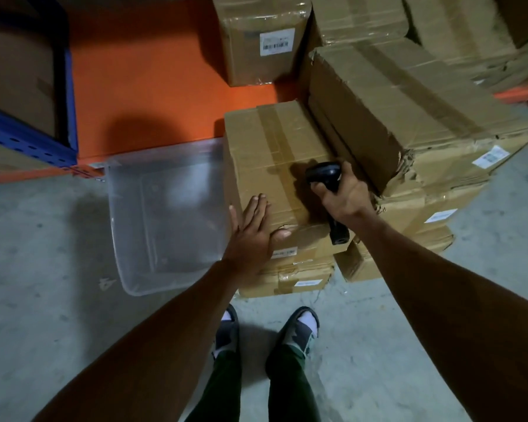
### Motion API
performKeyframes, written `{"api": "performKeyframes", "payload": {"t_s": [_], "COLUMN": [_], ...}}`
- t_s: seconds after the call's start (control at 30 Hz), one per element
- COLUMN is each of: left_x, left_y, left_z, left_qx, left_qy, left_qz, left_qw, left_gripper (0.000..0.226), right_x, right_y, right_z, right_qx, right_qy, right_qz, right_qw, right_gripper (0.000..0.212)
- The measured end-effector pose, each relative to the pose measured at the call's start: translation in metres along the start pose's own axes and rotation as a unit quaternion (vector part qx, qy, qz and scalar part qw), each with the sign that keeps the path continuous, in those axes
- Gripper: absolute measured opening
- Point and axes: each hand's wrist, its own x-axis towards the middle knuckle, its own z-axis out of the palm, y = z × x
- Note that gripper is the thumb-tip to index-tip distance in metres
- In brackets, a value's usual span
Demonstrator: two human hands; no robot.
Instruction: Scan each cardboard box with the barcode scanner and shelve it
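Note:
A taped cardboard box [272, 153] tops a short stack on the floor in front of me. My left hand [253, 229] lies flat on its near left corner, fingers straight and thumb spread. My right hand [342, 190] grips a black barcode scanner [323, 172] over the box's right side, the scanner's head pointing away from me and its handle end sticking out below my wrist. A white label [284, 252] shows on the near side of the box.
A clear plastic bin [165, 214] sits on the concrete floor left of the stack. An orange shelf deck [147, 86] with a blue upright [28, 138] lies beyond it, holding a labelled box [262, 41]. More worn boxes [409, 111] pile up at the right.

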Motion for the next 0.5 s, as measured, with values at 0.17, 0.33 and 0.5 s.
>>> {"api": "performKeyframes", "payload": {"t_s": [0.17,0.33,0.5], "left_x": [0.004,0.003,-0.001], "left_y": [-0.014,-0.016,-0.016], "left_z": [0.003,-0.001,-0.002], "left_qx": [-0.058,-0.042,-0.027], "left_qy": [-0.049,-0.057,-0.048], "left_qz": [-0.005,0.008,0.014], "left_qw": [0.997,0.997,0.998], "left_gripper": [0.070,0.067,0.067], "right_x": [-0.059,-0.132,-0.181], "right_y": [0.012,0.034,0.062], "right_z": [-0.002,0.030,0.079], "right_qx": [0.221,0.367,0.393], "right_qy": [0.069,0.125,0.114], "right_qz": [-0.059,-0.036,0.015], "right_qw": [0.971,0.921,0.913], "right_gripper": [0.070,0.061,0.059]}}
